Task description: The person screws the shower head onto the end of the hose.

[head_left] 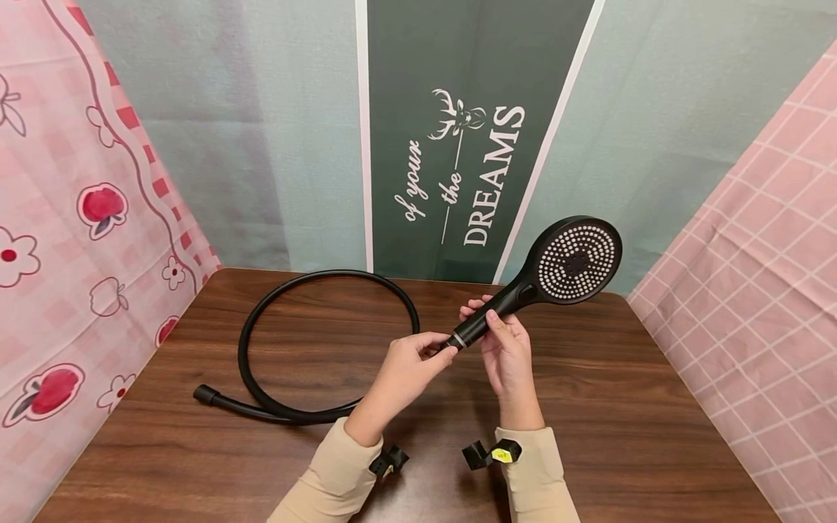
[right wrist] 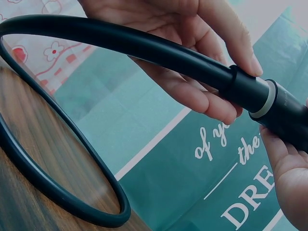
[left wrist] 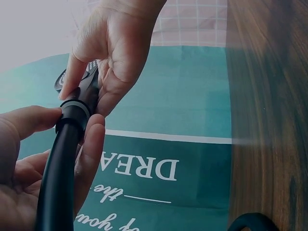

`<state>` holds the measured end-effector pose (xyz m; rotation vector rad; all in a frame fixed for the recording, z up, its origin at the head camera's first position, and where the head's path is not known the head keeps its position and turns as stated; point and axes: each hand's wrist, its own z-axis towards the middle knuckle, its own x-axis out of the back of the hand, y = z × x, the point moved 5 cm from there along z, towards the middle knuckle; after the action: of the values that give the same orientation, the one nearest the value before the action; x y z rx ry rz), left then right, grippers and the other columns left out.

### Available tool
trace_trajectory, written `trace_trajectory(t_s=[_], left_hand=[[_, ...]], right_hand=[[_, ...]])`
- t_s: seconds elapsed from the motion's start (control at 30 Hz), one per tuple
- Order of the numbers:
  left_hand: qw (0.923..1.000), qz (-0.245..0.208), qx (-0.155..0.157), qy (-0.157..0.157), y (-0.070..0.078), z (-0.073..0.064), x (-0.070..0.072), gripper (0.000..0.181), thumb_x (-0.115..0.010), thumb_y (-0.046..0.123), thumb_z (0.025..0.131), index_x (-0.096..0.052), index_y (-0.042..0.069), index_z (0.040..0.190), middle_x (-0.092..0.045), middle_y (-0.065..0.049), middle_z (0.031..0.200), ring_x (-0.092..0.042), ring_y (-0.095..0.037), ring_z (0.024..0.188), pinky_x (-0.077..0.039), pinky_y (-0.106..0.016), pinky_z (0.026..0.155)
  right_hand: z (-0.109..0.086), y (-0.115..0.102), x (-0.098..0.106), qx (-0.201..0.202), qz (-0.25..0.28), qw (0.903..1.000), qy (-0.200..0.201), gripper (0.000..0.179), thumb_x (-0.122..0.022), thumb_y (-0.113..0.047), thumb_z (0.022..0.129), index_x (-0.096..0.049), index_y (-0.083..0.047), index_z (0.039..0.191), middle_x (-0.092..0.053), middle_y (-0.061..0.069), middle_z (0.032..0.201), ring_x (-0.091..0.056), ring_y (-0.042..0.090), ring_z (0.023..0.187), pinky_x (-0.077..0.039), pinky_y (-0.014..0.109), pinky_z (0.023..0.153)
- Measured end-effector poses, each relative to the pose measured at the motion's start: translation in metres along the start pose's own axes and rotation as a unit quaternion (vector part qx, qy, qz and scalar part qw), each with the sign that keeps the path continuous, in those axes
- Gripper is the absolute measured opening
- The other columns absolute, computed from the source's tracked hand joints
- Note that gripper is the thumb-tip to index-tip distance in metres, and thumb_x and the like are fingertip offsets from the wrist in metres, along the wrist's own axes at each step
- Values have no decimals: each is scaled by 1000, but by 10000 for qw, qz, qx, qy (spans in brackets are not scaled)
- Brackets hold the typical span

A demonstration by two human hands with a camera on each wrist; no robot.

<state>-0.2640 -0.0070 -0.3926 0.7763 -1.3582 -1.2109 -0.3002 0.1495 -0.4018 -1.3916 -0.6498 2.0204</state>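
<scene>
Two beige sleeves point(head_left: 333, 472) end in two hands: the left grip point(head_left: 410, 367) pinches the collar of one smooth black hose point(head_left: 301, 417), where it meets the handle of one black shower head point(head_left: 575, 261). The right grip point(head_left: 510, 356) holds that handle, the round, white-dotted face beyond its fingers. Behind one wood-grained desk point(head_left: 588, 392) hangs printed green cloth point(head_left: 418, 43).

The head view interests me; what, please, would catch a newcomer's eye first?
Probably the black shower head, its dotted face raised right of centre, with the right hand gripping its handle. Next might come the hose looped on the table to the left, one end pinched by the left hand at the handle's base. Behind, white lettering stands on a dark panel.
</scene>
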Motion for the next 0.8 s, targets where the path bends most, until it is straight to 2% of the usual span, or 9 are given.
trace_trajectory(t_s=[0.4, 0.8], left_hand=[[9998, 124, -122, 63, 2, 0, 1, 23, -68, 22, 94, -74, 8, 112, -74, -6, 93, -64, -9, 79, -52, -22, 69], [10000, 20, -4, -21, 1, -1, 1, 25, -65, 26, 96, -73, 8, 113, -74, -6, 91, -66, -12, 80, -52, -24, 70]], right_hand=[[-1, 0, 0, -14, -91, 10000, 25, 21, -43, -3, 104, -52, 3, 123, -73, 8, 108, -73, 18, 104, -52, 33, 98], [0, 0, -1, -22, -16, 10000, 20, 20, -43, -2, 104, -52, 3, 122, -73, 9, 108, -73, 19, 103, -52, 33, 99]])
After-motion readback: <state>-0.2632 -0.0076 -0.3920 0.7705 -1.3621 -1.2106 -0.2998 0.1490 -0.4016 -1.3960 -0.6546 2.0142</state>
